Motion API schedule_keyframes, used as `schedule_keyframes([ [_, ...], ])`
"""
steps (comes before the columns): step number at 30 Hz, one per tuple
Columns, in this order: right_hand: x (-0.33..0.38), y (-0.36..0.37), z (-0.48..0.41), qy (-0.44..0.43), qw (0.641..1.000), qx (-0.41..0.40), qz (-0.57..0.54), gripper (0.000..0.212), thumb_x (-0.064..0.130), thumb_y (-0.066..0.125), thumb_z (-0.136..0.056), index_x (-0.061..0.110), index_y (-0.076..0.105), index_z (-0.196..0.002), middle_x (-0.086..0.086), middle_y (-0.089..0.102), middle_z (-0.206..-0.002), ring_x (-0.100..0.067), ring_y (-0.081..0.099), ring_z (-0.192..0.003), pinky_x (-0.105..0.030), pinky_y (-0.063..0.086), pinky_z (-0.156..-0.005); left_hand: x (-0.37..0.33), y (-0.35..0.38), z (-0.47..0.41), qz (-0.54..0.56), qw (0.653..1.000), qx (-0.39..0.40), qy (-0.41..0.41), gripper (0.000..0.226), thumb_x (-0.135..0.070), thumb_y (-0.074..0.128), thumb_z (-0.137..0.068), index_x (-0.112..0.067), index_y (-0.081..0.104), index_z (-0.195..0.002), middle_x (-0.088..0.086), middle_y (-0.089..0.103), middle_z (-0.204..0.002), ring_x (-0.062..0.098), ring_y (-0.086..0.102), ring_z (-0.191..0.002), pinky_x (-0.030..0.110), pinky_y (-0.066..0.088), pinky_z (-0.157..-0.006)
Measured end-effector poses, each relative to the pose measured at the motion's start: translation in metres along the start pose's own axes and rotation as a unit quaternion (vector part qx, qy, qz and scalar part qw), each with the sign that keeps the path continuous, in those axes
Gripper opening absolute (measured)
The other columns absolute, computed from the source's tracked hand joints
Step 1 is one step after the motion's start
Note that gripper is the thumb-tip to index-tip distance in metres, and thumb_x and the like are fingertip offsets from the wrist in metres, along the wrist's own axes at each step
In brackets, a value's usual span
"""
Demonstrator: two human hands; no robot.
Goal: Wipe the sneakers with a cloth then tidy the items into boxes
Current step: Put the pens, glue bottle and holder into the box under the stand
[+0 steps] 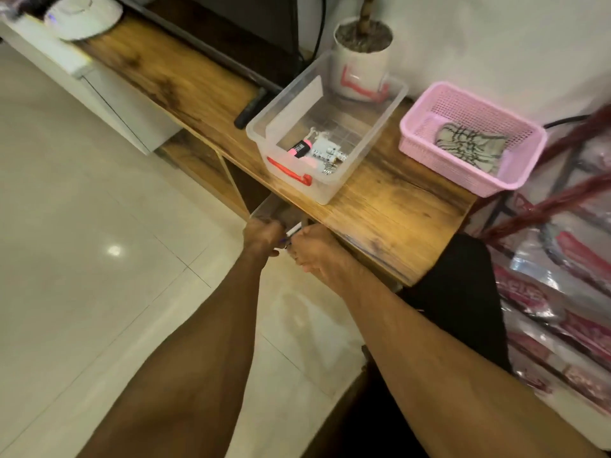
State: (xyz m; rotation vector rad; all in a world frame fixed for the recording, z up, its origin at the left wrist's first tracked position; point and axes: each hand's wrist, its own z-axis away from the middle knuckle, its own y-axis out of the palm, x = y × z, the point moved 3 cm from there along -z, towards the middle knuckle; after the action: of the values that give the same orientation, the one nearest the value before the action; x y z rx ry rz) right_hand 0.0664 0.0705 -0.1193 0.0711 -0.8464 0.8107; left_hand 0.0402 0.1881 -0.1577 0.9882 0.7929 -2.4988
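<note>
Both my hands reach under the front edge of the wooden tabletop (390,223). My left hand (263,236) curls its fingers round a thin blue pen (283,241) beside the rim of a clear box (269,208) on the lower shelf. My right hand (319,251) is close beside it and pinches a slim white pen-like thing (294,230). On the tabletop stands a clear plastic bin with red handles (373,127) holding a pink highlighter (300,149) and small white items. A pink basket (426,160) holds a folded patterned cloth (472,143). No sneakers are in view.
A white plant pot (362,64) stands behind the clear bin, and a black remote (249,109) lies to its left below a dark screen. Wrapped packages (562,292) are stacked at the right. White cabinet (109,94) and glossy tiled floor (99,242) lie to the left.
</note>
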Motion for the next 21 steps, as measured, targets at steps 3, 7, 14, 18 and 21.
schedule_keyframes([
  [3, 0.014, -0.018, 0.036, -0.039, 0.999, 0.016, 0.033, 0.019, 0.013, 0.051, -0.095, 0.009, 0.059, -0.112, -0.011, 0.066, -0.106, -0.024, 0.065, -0.093, -0.036, 0.057, -0.081, -0.006, -0.015, 0.046, -0.008, 0.999, -0.009, 0.041, 0.017, -0.013, 0.058, -0.088, -0.004, 0.068, -0.1, 0.008, 0.069, -0.073, 0.014, 0.062, -0.048, 0.025, 0.05, -0.047],
  [7, 0.034, -0.052, 0.087, -0.132, 0.985, -0.021, 0.109, 0.014, 0.012, 0.054, -0.093, 0.011, 0.064, -0.103, -0.008, 0.067, -0.1, -0.022, 0.065, -0.091, -0.033, 0.055, -0.072, -0.024, -0.03, 0.104, -0.036, 0.99, -0.03, 0.133, 0.009, -0.017, 0.065, -0.085, -0.009, 0.067, -0.082, 0.013, 0.071, -0.079, 0.027, 0.067, -0.065, 0.034, 0.054, -0.054],
  [14, 0.062, -0.137, 0.17, -0.27, 0.938, -0.109, 0.188, 0.023, 0.006, 0.069, -0.081, 0.013, 0.069, -0.102, -0.004, 0.065, -0.107, -0.019, 0.062, -0.095, -0.032, 0.054, -0.084, -0.105, -0.03, 0.195, -0.093, 0.927, -0.117, 0.345, 0.019, -0.036, 0.06, -0.085, -0.019, 0.068, -0.082, 0.001, 0.069, -0.075, 0.021, 0.068, -0.072, 0.044, 0.061, -0.072],
  [18, 0.078, -0.198, 0.228, -0.333, 0.9, -0.19, 0.209, 0.022, 0.005, 0.066, -0.077, 0.009, 0.073, -0.098, -0.001, 0.069, -0.094, -0.013, 0.062, -0.081, -0.023, 0.052, -0.072, -0.169, -0.003, 0.255, -0.095, 0.882, -0.125, 0.445, 0.023, -0.037, 0.055, -0.078, -0.017, 0.066, -0.077, 0.0, 0.068, -0.073, 0.023, 0.066, -0.073, 0.037, 0.057, -0.067],
  [21, 0.081, -0.264, 0.279, -0.345, 0.875, -0.261, 0.217, 0.017, 0.009, 0.069, -0.077, 0.012, 0.074, -0.094, 0.003, 0.068, -0.082, -0.01, 0.062, -0.069, -0.02, 0.047, -0.066, -0.222, 0.041, 0.3, -0.081, 0.857, -0.11, 0.496, 0.029, -0.044, 0.052, -0.073, -0.021, 0.069, -0.079, 0.0, 0.071, -0.074, 0.023, 0.068, -0.073, 0.034, 0.056, -0.073],
])
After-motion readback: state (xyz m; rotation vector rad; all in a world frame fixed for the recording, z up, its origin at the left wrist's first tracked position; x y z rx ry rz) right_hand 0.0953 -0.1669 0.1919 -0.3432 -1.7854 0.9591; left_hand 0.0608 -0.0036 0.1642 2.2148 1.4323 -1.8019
